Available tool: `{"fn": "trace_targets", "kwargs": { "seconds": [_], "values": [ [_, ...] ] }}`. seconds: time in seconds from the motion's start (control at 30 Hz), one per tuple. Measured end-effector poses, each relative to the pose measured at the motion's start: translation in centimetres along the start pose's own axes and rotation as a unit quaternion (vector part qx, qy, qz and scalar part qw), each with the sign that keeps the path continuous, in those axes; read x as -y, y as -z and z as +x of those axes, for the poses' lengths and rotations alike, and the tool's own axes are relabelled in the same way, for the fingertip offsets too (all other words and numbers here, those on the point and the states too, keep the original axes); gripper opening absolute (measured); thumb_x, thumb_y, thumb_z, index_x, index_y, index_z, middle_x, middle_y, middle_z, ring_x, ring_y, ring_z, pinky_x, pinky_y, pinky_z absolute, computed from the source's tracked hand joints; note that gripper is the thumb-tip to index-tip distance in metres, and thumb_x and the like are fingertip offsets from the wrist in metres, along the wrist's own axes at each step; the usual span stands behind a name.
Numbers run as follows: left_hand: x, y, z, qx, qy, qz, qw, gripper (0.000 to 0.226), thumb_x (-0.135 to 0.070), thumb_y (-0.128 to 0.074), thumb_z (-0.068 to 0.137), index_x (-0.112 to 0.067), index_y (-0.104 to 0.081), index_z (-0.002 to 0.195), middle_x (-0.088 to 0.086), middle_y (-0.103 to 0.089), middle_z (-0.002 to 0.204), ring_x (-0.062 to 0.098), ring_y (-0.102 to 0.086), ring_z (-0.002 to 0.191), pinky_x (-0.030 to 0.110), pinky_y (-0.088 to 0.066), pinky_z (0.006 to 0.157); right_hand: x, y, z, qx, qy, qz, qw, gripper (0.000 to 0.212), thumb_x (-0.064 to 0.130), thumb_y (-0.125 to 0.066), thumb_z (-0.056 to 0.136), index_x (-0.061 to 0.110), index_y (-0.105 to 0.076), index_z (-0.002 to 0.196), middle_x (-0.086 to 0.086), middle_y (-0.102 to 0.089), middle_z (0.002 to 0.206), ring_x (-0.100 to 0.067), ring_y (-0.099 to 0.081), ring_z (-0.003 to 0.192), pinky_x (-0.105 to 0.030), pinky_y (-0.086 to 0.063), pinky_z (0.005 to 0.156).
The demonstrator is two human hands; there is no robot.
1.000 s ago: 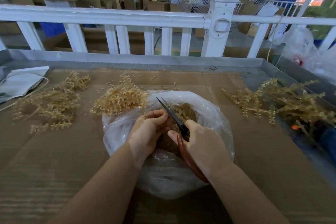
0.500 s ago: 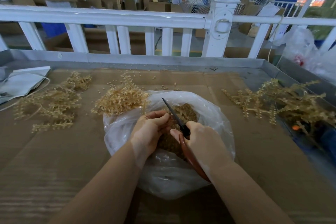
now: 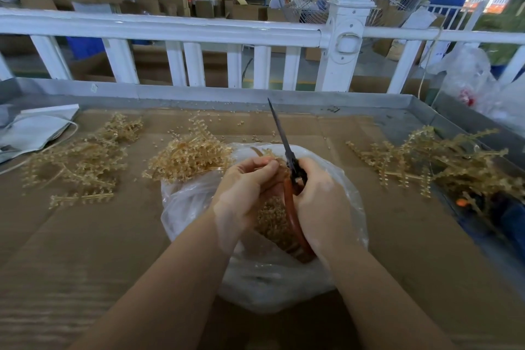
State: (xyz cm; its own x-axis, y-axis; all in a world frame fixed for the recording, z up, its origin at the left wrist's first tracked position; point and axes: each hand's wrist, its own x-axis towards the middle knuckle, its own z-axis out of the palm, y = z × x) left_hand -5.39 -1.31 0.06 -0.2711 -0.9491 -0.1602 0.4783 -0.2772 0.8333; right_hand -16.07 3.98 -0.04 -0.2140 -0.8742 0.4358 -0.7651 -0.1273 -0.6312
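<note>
A clear plastic bag [image 3: 199, 202] lies open on the cardboard-covered table, filled with small golden plastic pieces [image 3: 272, 219]. Above its mouth my right hand [image 3: 321, 204] grips red-handled scissors [image 3: 287, 150], their dark blades closed and pointing up and away. My left hand [image 3: 244, 190] pinches a thin golden plastic strip [image 3: 262, 155] right beside the blades. Both hands are over the bag.
Golden plastic sprigs lie in piles at the left [image 3: 76, 159], centre [image 3: 187, 156] and right [image 3: 431, 159]. A white paper bag [image 3: 34, 131] sits at the far left. The table has a raised metal rim [image 3: 199, 91], with a white railing [image 3: 170, 31] behind it.
The scissors have swung from leaning left to nearly upright and their blades have closed. Both hands rose a little above the bag.
</note>
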Motion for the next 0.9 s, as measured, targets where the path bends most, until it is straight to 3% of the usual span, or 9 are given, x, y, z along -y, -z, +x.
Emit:
{"fn": "trace_targets", "kwargs": {
  "seconds": [0.13,0.23,0.3,0.37,0.43,0.53,0.67,0.8,0.9],
  "values": [
    [-0.2,0.4,0.1,-0.004,-0.005,0.031,1.000,0.008,-0.004,-0.059,0.089,-0.005,-0.065,0.085,0.005,-0.070,0.069,0.014,-0.069,0.064,0.022,-0.056,0.059,0.1,0.7,0.9,-0.032,-0.034,0.059,0.997,0.014,0.013,-0.061,0.089,0.022,-0.063,0.100,0.017,-0.055,0.072,-0.003,-0.060,0.071,-0.005,-0.041,0.064],
    [0.0,1.1,0.3,-0.059,-0.011,0.056,0.997,0.005,-0.006,-0.060,0.090,-0.007,-0.063,0.085,0.004,-0.068,0.068,0.012,-0.067,0.063,0.019,-0.053,0.055,-0.1,1.3,1.9,-0.008,-0.078,0.125,0.989,0.018,0.009,-0.062,0.088,0.018,-0.063,0.103,0.004,-0.065,0.083,-0.018,-0.066,0.080,-0.035,-0.054,0.076],
    [0.1,1.0,0.3,-0.091,-0.008,0.057,0.994,0.005,-0.003,-0.059,0.089,-0.007,-0.058,0.087,0.005,-0.065,0.074,0.013,-0.064,0.064,0.018,-0.051,0.051,0.1,1.8,2.3,0.006,-0.091,0.188,0.978,0.019,0.003,-0.063,0.085,0.019,-0.062,0.094,-0.008,-0.069,0.086,-0.025,-0.068,0.082,-0.046,-0.056,0.077],
    [0.1,0.7,0.3,-0.101,-0.005,0.037,0.994,0.017,0.007,-0.057,0.086,-0.005,-0.054,0.099,0.008,-0.061,0.085,0.016,-0.062,0.074,0.019,-0.050,0.054,0.4,2.4,2.7,0.015,-0.104,0.243,0.964,0.029,-0.005,-0.065,0.081,0.023,-0.061,0.086,-0.012,-0.069,0.085,-0.027,-0.070,0.079,-0.043,-0.058,0.074],
    [0.0,0.4,0.4,-0.083,-0.006,0.014,0.996,0.039,0.015,-0.052,0.080,-0.001,-0.049,0.116,0.012,-0.060,0.098,0.020,-0.061,0.087,0.023,-0.050,0.067,0.5,2.9,3.0,0.032,-0.121,0.292,0.948,0.033,-0.009,-0.066,0.078,0.021,-0.061,0.088,-0.013,-0.070,0.081,-0.022,-0.071,0.071,-0.030,-0.059,0.064],
    [0.2,0.4,0.4,-0.026,0.018,-0.011,0.999,0.048,0.010,-0.053,0.077,0.001,-0.050,0.125,0.013,-0.062,0.114,0.021,-0.059,0.105,0.030,-0.048,0.090,0.5,3.3,3.2,0.062,-0.152,0.340,0.926,0.031,-0.010,-0.066,0.080,0.016,-0.062,0.097,-0.007,-0.072,0.070,-0.013,-0.068,0.060,-0.015,-0.046,0.047],
    [0.3,0.8,0.2,0.021,0.034,0.026,0.999,0.018,-0.005,-0.054,0.091,-0.002,-0.065,0.105,0.012,-0.073,0.098,0.020,-0.069,0.090,0.032,-0.053,0.082,0.3,3.3,3.1,0.064,-0.172,0.346,0.920,0.030,-0.008,-0.065,0.081,0.014,-0.062,0.100,-0.009,-0.072,0.071,-0.014,-0.065,0.058,-0.017,-0.044,0.045],
    [0.2,1.2,0.1,0.029,0.045,0.046,0.998,0.015,-0.001,-0.053,0.090,-0.002,-0.067,0.094,0.013,-0.073,0.085,0.021,-0.071,0.078,0.032,-0.058,0.072,-0.2,2.9,3.0,0.060,-0.189,0.315,0.928,0.028,-0.007,-0.064,0.079,0.014,-0.063,0.098,-0.013,-0.071,0.071,-0.026,-0.063,0.059,-0.025,-0.043,0.047],
    [0.1,1.2,-0.1,0.032,0.052,0.062,0.996,0.016,-0.004,-0.061,0.083,-0.003,-0.067,0.098,0.009,-0.072,0.080,0.017,-0.069,0.071,0.028,-0.058,0.065,-0.3,2.6,2.9,0.085,-0.194,0.275,0.938,0.028,-0.001,-0.069,0.075,0.018,-0.065,0.095,-0.013,-0.072,0.075,-0.038,-0.068,0.075,-0.035,-0.045,0.060]
  ]
}}
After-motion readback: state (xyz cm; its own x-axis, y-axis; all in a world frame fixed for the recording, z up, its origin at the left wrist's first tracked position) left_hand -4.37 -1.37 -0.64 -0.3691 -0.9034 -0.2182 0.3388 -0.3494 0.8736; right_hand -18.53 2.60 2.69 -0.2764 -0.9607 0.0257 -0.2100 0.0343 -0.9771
